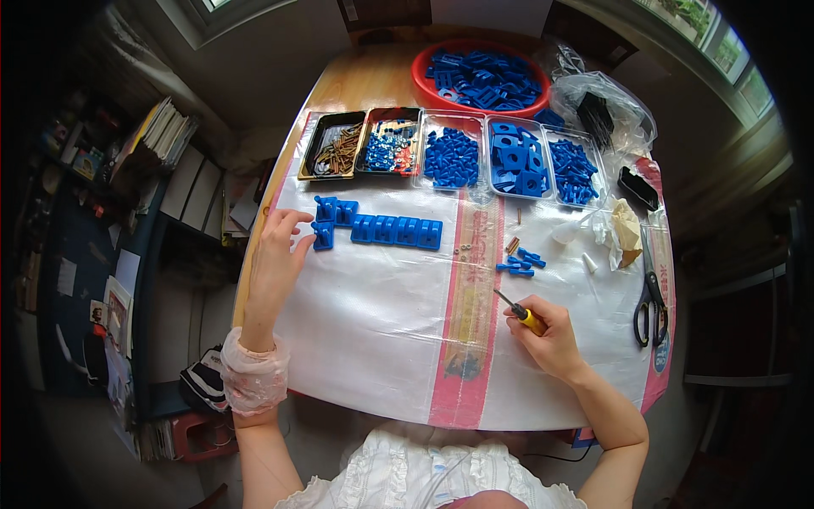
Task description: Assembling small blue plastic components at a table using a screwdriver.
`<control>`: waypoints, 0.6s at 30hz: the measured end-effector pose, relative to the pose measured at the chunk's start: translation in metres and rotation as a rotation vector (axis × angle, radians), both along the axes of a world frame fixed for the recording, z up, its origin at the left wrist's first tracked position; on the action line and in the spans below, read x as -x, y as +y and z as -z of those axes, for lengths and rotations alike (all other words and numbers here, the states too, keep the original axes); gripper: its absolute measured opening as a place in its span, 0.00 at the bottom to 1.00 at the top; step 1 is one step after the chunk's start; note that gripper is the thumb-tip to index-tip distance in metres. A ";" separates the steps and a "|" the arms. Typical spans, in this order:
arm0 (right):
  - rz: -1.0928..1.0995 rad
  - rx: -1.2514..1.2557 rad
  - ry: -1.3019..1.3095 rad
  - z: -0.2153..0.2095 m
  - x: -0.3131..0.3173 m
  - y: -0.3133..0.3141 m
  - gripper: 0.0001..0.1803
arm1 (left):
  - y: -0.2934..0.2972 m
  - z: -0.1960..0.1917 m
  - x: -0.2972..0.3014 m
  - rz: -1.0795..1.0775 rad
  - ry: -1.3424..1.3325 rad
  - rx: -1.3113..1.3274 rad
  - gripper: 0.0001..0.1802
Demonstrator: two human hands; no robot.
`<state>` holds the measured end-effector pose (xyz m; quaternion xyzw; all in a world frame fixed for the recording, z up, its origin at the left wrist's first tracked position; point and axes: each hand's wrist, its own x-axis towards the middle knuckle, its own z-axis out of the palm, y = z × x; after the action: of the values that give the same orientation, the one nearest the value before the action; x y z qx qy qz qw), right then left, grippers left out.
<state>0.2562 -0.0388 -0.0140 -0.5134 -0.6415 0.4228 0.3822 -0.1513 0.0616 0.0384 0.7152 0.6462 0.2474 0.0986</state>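
My left hand [278, 256] is at the left of the table, thumb and forefinger apart, right beside a small blue plastic piece [323, 237]. Two similar blue pieces with upright knobs [326, 208] sit just behind it. To their right runs a joined row of blue plastic blocks [397, 232]. In my right hand [544, 332] is a screwdriver [527, 318] with a yellow and black handle, its tip pointing up and left above the table. Several small blue pegs [521, 265] lie beyond that hand, beside a few brass-coloured screws [512, 245] and small nuts [463, 249].
Along the back stand trays: long screws [337, 151], nuts and small parts [391, 151], small blue pieces [452, 159], blue plates [517, 158] and blue pegs [574, 170]. Behind them is a red basin [419, 75] of blue parts. Black-handled scissors [650, 305] lie at the right edge.
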 end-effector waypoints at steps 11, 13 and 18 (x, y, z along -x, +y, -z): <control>-0.001 0.012 0.002 -0.001 0.000 -0.001 0.04 | -0.016 -0.015 -0.073 0.313 0.043 -0.093 0.10; 0.005 0.004 -0.002 -0.001 0.000 -0.001 0.04 | -0.006 -0.006 -0.089 0.399 0.032 -0.102 0.09; -0.006 -0.012 0.002 0.000 0.002 0.000 0.05 | 0.015 0.006 -0.101 0.393 0.032 0.010 0.10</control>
<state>0.2546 -0.0385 -0.0136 -0.5088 -0.6451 0.4207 0.3847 -0.0499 0.0762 0.0319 0.8308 0.4969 0.2091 0.1382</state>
